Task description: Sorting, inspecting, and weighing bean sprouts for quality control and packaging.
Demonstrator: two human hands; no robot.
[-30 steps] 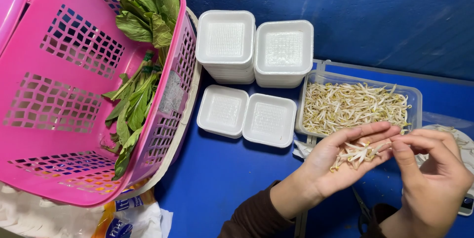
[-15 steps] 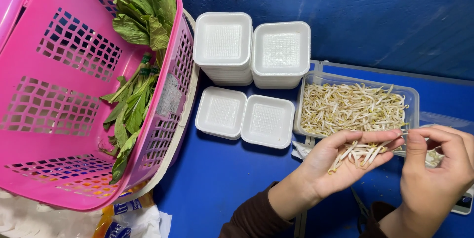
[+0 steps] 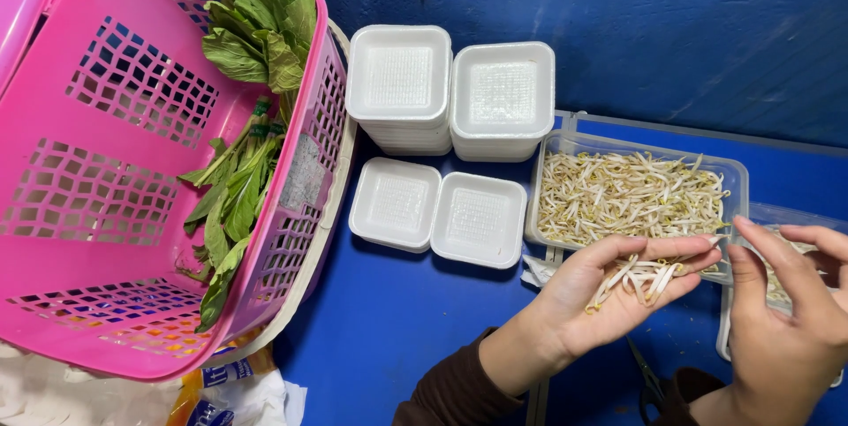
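Note:
My left hand (image 3: 609, 298) lies palm up near the front, cupped around a small bunch of bean sprouts (image 3: 638, 274). Behind it stands a clear plastic tub (image 3: 539, 180) filled with more pale bean sprouts (image 3: 623, 195). My right hand (image 3: 791, 302) is at the right edge, fingers bent and slightly apart, a little away from the bunch and over a second clear tub (image 3: 726, 320) that it mostly hides. I cannot see anything pinched in its fingers.
A pink slotted basket (image 3: 106, 179) on the left holds leafy green stalks (image 3: 247, 90). Two stacks of white foam trays (image 3: 450, 90) stand at the back, two single trays (image 3: 437, 212) in front of them. Scissors (image 3: 649, 382) lie under my wrists. Plastic bags (image 3: 212, 395) lie below the basket.
My right hand has drawn away from the bunch in my left palm toward the right and lowered over the second tub. My left hand has stayed cupped around the sprouts.

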